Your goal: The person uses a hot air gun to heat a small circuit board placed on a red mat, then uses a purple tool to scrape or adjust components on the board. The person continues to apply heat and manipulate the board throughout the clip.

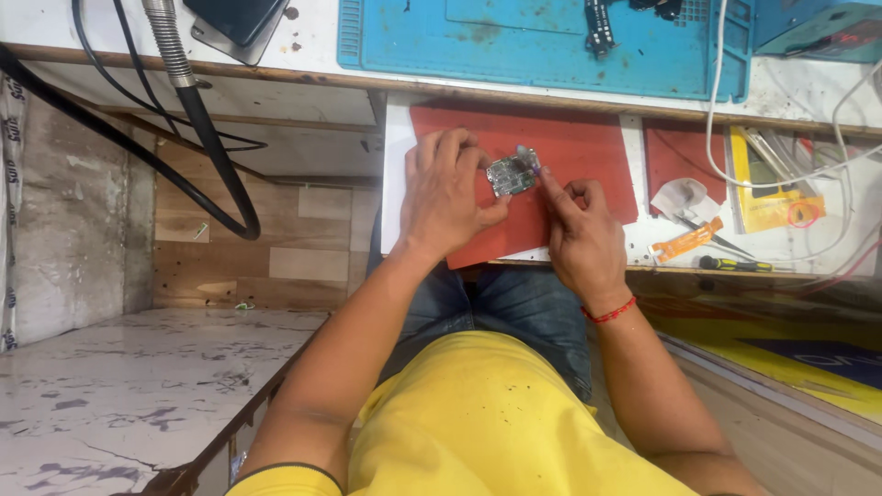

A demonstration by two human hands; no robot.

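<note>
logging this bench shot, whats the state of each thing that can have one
small green circuit board: held over the red mat
left hand: gripping the board
right hand: pinching a thin tool against it
orange-handled tool: lying flat, untouched
yellow-handled screwdriver: lying flat

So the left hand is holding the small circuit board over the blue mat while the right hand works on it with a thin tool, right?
Not quite. In the head view the left hand holds the small circuit board over the red mat, not the blue mat farther back. The right hand does work on it with a thin tool.
</note>
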